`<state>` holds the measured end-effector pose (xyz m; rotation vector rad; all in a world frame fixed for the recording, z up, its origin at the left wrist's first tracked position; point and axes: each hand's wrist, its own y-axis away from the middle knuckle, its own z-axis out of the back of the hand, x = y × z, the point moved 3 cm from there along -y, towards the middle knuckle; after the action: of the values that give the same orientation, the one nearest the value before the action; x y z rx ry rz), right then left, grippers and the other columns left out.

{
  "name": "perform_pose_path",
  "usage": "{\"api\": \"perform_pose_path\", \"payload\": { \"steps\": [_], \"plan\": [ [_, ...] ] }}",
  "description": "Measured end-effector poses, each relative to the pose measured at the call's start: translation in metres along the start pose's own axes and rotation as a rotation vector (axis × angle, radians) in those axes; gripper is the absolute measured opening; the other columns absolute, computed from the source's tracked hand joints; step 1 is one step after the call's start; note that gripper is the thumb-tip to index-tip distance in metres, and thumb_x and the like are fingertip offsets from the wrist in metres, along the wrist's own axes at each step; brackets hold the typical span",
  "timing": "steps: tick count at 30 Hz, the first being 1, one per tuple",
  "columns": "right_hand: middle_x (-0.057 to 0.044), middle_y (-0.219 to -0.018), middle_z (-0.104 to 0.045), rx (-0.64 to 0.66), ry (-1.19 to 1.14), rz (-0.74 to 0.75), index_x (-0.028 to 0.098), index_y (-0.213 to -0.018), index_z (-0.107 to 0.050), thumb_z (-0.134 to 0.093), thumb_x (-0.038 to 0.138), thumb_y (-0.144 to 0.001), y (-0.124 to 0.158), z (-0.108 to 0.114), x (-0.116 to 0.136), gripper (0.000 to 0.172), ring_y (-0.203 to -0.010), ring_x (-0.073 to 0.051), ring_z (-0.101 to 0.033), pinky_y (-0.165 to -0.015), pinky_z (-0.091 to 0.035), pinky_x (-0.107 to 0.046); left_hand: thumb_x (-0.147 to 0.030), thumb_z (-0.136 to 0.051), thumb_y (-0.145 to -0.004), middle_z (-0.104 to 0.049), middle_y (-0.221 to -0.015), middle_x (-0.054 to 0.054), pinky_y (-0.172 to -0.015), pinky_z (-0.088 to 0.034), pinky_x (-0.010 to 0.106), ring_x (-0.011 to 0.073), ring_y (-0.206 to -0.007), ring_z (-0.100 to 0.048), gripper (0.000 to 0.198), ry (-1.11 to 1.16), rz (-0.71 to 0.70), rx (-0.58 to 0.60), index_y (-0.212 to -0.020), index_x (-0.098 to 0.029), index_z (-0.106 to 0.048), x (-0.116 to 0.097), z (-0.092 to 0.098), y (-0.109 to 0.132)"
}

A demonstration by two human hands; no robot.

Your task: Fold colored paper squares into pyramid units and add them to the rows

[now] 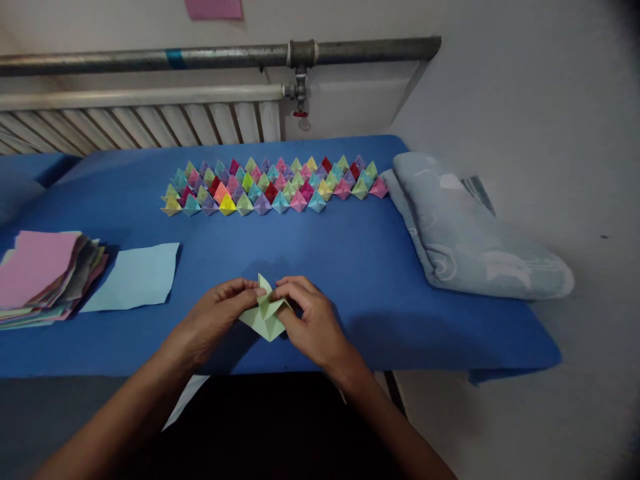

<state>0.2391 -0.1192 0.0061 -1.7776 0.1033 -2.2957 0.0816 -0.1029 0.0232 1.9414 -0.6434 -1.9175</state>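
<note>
A pale green folded paper boat (pixel 269 323) is held between my two hands above the near part of the blue surface. My left hand (pixel 227 303) pinches its left side, thumb and fingers near the upright peak. On the other side my right hand (pixel 307 317) is closed on the paper, with fingers reaching into the fold. The right fingertips are partly hidden by the paper. Beyond the hands, several rows of small colourful folded paper boats (pixel 263 203) stand packed together.
A light blue paper sheet (pixel 143 277) lies left of my hands, beside a stack of coloured paper (pixel 40 270). At the right is a folded grey-blue blanket (pixel 470 227). Behind the blue padded surface (pixel 350 253) are a white radiator (pixel 200 123) and a metal pipe (pixel 230 57).
</note>
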Motion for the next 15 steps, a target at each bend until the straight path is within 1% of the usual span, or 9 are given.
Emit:
{"api": "perform_pose_path", "payload": {
  "steps": [3,7,12,15],
  "plan": [
    [-0.002,-0.101,-0.064,0.004,0.001,0.013,0.024,-0.087,-0.065,-0.057,0.011,-0.081,0.0003,-0.0004,0.0008,0.017,-0.094,-0.015,-0.063,-0.085,-0.049,-0.031,-0.035,-0.084,-0.058,-0.062,-0.064,-0.003,-0.059,-0.040,0.021,0.0090,-0.060,-0.051,0.026,-0.021,-0.022,-0.010,-0.071,-0.018,-0.069,0.0005,0.0011,-0.0010],
    [-0.001,-0.096,-0.064,0.000,0.000,-0.020,0.024,-0.093,-0.062,-0.056,0.011,-0.079,0.0005,-0.0019,-0.0010,0.020,-0.085,-0.015,-0.062,-0.080,-0.050,-0.031,-0.034,-0.082,-0.060,-0.060,-0.061,-0.004,-0.057,-0.039,0.022,0.0093,-0.057,-0.049,0.024,-0.049,-0.052,0.008,-0.069,-0.018,-0.067,0.0009,0.0013,-0.0012],
    [-0.001,-0.097,-0.066,0.003,-0.052,-0.097,0.026,-0.101,-0.061,-0.062,0.017,-0.076,0.0016,-0.0038,-0.0067,0.026,-0.086,-0.016,-0.063,-0.080,-0.052,-0.034,-0.034,-0.084,-0.055,-0.062,-0.060,-0.003,-0.057,-0.039,0.022,0.0092,-0.056,-0.050,0.029,-0.063,-0.061,0.033,-0.069,-0.017,-0.065,-0.0029,-0.0003,-0.0004],
    [-0.003,-0.103,-0.066,0.007,-0.071,-0.119,0.026,-0.107,-0.061,-0.067,0.020,-0.074,0.0030,-0.0026,-0.0073,0.034,-0.093,-0.018,-0.063,-0.082,-0.053,-0.035,-0.033,-0.086,-0.051,-0.063,-0.060,-0.003,-0.057,-0.040,0.022,0.0094,-0.056,-0.052,0.031,-0.064,-0.047,0.021,-0.071,-0.017,-0.067,-0.0062,-0.0006,0.0001]
  ]
}}
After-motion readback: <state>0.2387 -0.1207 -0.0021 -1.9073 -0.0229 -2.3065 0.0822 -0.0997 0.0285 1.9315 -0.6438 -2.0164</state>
